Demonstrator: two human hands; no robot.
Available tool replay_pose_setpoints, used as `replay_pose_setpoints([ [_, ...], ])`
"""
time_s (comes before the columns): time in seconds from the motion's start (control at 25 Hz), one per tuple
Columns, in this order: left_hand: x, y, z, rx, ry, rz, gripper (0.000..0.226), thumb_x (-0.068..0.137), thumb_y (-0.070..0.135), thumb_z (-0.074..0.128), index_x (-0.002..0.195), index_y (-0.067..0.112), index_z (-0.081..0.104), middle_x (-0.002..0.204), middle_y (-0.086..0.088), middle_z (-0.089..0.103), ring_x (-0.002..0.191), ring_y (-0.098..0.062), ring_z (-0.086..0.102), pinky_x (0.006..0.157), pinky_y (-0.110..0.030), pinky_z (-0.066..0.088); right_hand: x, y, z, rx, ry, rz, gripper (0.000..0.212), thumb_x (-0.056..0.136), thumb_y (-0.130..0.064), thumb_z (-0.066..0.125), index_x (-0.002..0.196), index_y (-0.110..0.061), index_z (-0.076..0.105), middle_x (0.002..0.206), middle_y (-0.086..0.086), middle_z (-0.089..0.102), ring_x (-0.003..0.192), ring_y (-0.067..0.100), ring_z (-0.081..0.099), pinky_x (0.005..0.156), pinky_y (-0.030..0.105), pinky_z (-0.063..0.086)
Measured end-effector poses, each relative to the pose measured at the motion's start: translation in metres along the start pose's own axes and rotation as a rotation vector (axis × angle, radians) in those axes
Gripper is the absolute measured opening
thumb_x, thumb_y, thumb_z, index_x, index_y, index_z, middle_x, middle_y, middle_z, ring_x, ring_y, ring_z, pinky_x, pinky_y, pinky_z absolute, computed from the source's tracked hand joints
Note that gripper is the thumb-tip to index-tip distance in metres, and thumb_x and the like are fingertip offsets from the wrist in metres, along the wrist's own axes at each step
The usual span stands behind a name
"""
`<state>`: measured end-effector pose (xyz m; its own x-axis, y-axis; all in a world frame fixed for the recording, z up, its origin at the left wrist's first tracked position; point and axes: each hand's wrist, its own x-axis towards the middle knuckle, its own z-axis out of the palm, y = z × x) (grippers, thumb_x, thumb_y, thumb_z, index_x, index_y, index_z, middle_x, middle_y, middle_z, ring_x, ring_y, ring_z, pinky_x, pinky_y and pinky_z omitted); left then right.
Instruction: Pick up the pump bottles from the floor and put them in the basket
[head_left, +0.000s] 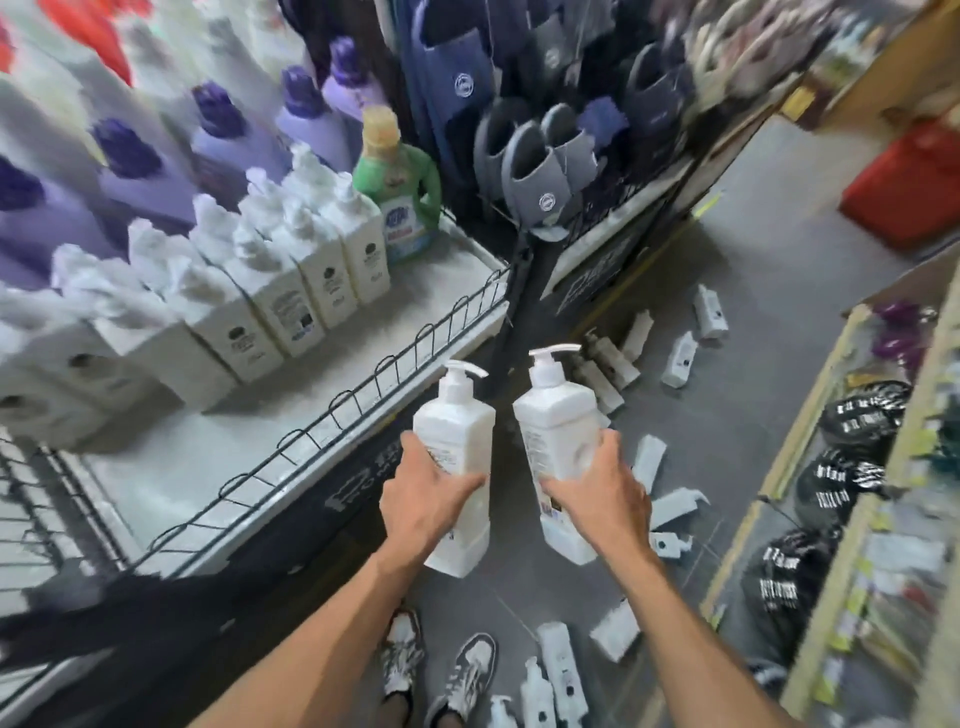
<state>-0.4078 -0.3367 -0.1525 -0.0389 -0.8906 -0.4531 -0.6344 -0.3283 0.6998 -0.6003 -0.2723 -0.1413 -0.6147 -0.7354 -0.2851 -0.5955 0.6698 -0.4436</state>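
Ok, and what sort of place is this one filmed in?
Most likely a shop aisle: rows of identical white pump bottles stocked on a wire-railed shelf, slippers hanging on a display rack.

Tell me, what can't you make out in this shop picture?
Head view only.
- Label print on the two white square plastic pump bottles: partly covered by the left hand and right hand.
- Purple-capped lilac bottles, top left: motion blur smears their labels.
- White floor bottles by the shoes: cut off by the bottom edge.
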Motion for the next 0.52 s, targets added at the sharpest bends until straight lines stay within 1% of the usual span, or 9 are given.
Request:
replay_pose_setpoints([
  [0.08, -0.026, 0.01, -0.027, -0.042, 0.0, 0.066, 0.072, 0.062, 0.052, 0.078, 0.112, 0.027, 0.033, 0.104, 0.004, 0.064, 0.091, -0.024, 0.064, 0.085, -0.046, 0.055, -0.029, -0.016, -0.019, 0.064, 0.037, 0.018, 0.076, 0.068, -0.05, 0.083, 0.121, -0.034, 0.031, 0.119, 0.001, 0.063, 0.1, 0.035, 0.064, 0.078, 0.042, 0.051],
  [0.16, -0.046, 0.016, -0.053, -0.065, 0.003, 0.124, 0.073, 0.06, 0.051, 0.078, 0.114, 0.03, 0.034, 0.103, 0.005, 0.064, 0.091, -0.023, 0.064, 0.085, -0.047, 0.056, -0.057, -0.031, -0.031, 0.143, 0.061, 0.034, 0.079, 0.066, -0.047, 0.086, 0.124, -0.035, 0.035, 0.12, -0.001, 0.065, 0.1, 0.031, 0.064, 0.078, 0.041, 0.051],
  [0.28, -0.068, 0.019, -0.081, -0.086, 0.001, 0.176, 0.073, 0.056, 0.051, 0.077, 0.114, 0.033, 0.036, 0.1, 0.007, 0.065, 0.087, -0.021, 0.065, 0.077, -0.047, 0.059, -0.093, -0.048, -0.04, 0.22, 0.077, 0.045, 0.081, 0.064, -0.046, 0.088, 0.127, -0.037, 0.038, 0.118, -0.004, 0.066, 0.097, 0.026, 0.064, 0.073, 0.035, 0.046],
  [0.36, -0.08, 0.016, -0.094, -0.116, 0.005, 0.191, 0.07, 0.055, 0.05, 0.077, 0.111, 0.034, 0.038, 0.098, 0.01, 0.065, 0.087, -0.018, 0.065, 0.074, -0.047, 0.059, -0.112, -0.054, -0.039, 0.217, 0.063, 0.018, 0.081, 0.063, -0.05, 0.088, 0.124, -0.039, 0.037, 0.113, -0.007, 0.066, 0.092, 0.021, 0.062, 0.072, 0.034, 0.048],
  [0.44, -0.091, 0.01, -0.104, -0.153, 0.027, 0.183, 0.069, 0.055, 0.049, 0.077, 0.111, 0.034, 0.04, 0.098, 0.012, 0.065, 0.088, -0.017, 0.064, 0.075, -0.047, 0.059, -0.127, -0.058, -0.034, 0.227, 0.049, -0.014, 0.081, 0.061, -0.053, 0.089, 0.122, -0.041, 0.037, 0.108, -0.011, 0.065, 0.092, 0.02, 0.064, 0.075, 0.037, 0.052],
  [0.52, -0.1, 0.004, -0.114, -0.194, 0.072, 0.153, 0.07, 0.054, 0.049, 0.078, 0.112, 0.034, 0.04, 0.099, 0.012, 0.065, 0.09, -0.016, 0.064, 0.076, -0.048, 0.059, -0.135, -0.062, -0.029, 0.266, 0.027, -0.035, 0.081, 0.06, -0.05, 0.09, 0.121, -0.042, 0.037, 0.107, -0.013, 0.063, 0.094, 0.018, 0.064, 0.079, 0.039, 0.054],
])
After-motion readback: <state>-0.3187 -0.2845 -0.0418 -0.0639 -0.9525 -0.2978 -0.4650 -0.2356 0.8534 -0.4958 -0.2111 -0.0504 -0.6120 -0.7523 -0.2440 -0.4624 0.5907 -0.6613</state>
